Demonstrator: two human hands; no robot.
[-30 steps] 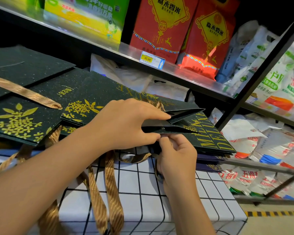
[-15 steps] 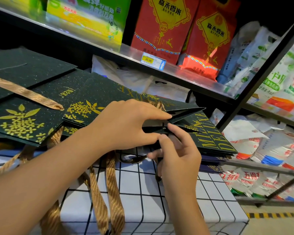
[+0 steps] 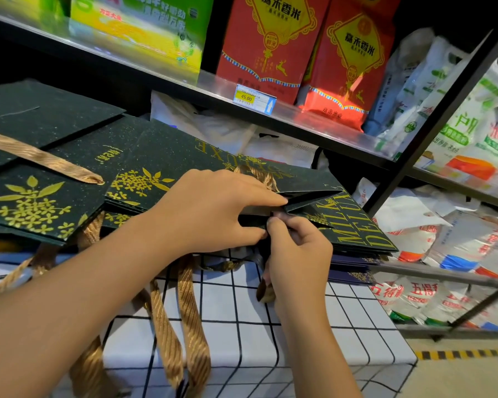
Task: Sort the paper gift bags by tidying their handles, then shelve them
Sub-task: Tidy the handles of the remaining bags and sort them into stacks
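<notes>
My left hand (image 3: 213, 208) is pinching the open end of the top bag (image 3: 167, 162), thumb under, fingers over. My right hand (image 3: 296, 251) is touching it, fingers curled, pinching the bag's edge. The bag is lying flat on the pile (image 3: 35, 196), over the checked table (image 3: 270, 326). Gold handles (image 3: 190, 326) are dangling off its front.

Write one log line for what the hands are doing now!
left hand: holds bag mouth open | right hand: pinches at bag opening | handles: dangling | shelving: not yet
</notes>
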